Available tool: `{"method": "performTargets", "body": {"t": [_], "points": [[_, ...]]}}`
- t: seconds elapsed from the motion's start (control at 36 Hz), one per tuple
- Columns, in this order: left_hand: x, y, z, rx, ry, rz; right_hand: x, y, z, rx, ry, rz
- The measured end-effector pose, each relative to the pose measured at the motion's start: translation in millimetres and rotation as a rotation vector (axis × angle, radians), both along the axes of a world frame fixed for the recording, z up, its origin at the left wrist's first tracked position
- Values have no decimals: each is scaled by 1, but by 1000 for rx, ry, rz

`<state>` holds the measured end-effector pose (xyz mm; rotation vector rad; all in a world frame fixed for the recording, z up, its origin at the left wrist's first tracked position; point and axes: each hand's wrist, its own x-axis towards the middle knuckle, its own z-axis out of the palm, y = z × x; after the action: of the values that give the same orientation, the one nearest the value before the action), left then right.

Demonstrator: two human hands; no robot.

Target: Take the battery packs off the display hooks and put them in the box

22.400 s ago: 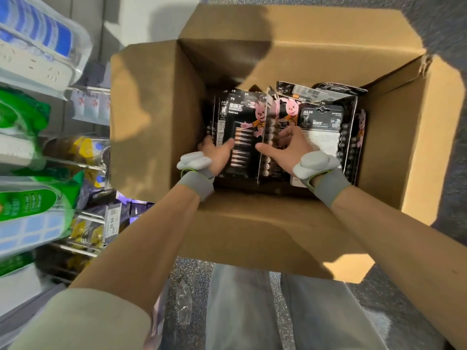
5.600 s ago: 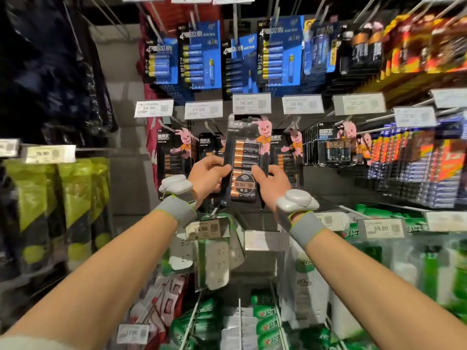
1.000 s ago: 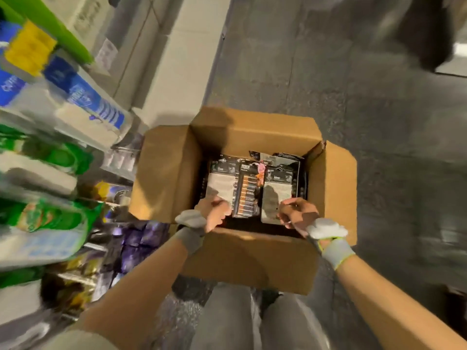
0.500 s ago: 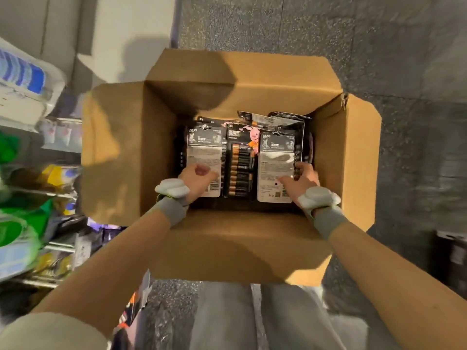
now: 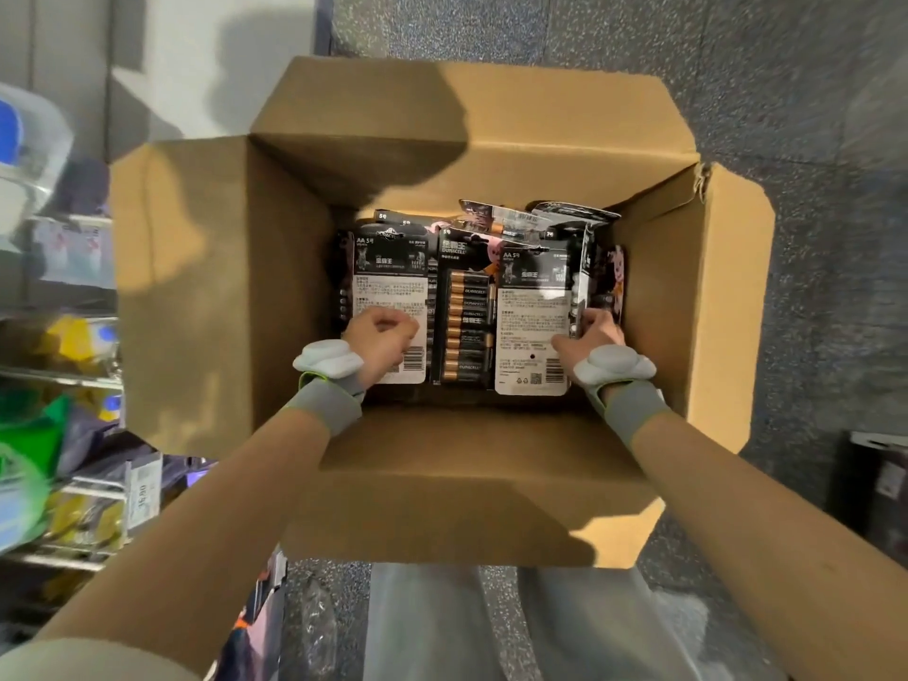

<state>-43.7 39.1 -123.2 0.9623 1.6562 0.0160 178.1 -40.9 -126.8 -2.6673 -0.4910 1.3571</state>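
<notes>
An open cardboard box (image 5: 211, 297) stands on the floor below me, with several black battery packs stacked inside. On top lie three side by side: a left pack (image 5: 388, 292) with its white back up, a middle pack (image 5: 467, 326) showing copper-topped batteries, and a right pack (image 5: 533, 307) with its white back up. My left hand (image 5: 383, 339) is down in the box, fingers curled on the lower part of the left pack. My right hand (image 5: 592, 334) grips the right edge of the right pack. Packs underneath are mostly hidden.
Store shelves with green and yellow packets and a price tag (image 5: 142, 496) run along the left. The box's four flaps stand open; the near flap (image 5: 471, 484) lies towards my legs. Speckled grey floor (image 5: 810, 140) surrounds the box, with a dark object (image 5: 879, 479) at the right.
Since the hooks, I have carried packs over to the box. Over the last second both hands have lowered the packs deeper in, and the view has closed in on the box.
</notes>
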Motion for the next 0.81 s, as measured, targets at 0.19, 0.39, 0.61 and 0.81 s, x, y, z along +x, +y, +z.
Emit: {"method": "performTargets", "body": {"t": [0.19, 0.39, 0.61, 0.81], "points": [[7, 7, -15, -37, -94, -60, -3, 9, -10, -72, -174, -77], [22, 18, -22, -49, -171, -123, -6, 5, 0, -26, -297, -114], [30, 19, -11, -90, -244, -149, -9, -9, 33, 58, -241, -96], [40, 19, -4, -211, -303, -92, -17, -15, 51, 184, -126, -238]]}}
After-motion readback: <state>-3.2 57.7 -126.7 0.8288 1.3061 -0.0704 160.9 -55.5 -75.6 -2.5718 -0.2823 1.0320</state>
